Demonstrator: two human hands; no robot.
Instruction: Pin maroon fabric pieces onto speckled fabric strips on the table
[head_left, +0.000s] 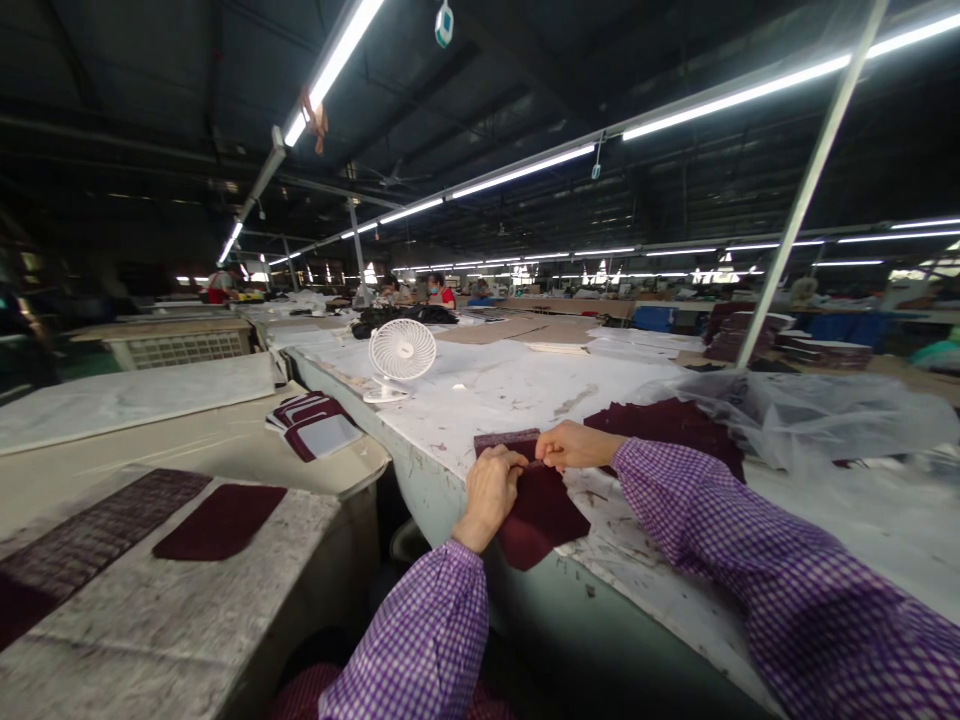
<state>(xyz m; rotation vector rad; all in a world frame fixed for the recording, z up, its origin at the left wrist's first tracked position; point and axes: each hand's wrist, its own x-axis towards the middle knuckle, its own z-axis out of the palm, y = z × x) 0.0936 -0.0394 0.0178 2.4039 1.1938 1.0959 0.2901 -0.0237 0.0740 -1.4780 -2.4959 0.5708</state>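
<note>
A dark maroon fabric piece lies at the near edge of a white worktable, one corner hanging over the edge. My left hand grips its top edge with closed fingers. My right hand pinches the same edge just to the right, fingers closed, the two hands nearly touching. A narrow maroon strip shows just beyond my left hand. Both arms wear purple checked sleeves.
A pile of maroon pieces lies under clear plastic sheeting at right. A small white fan stands on the table. On the left benches lie a maroon cut piece and a stack of bordered pieces. People work far back.
</note>
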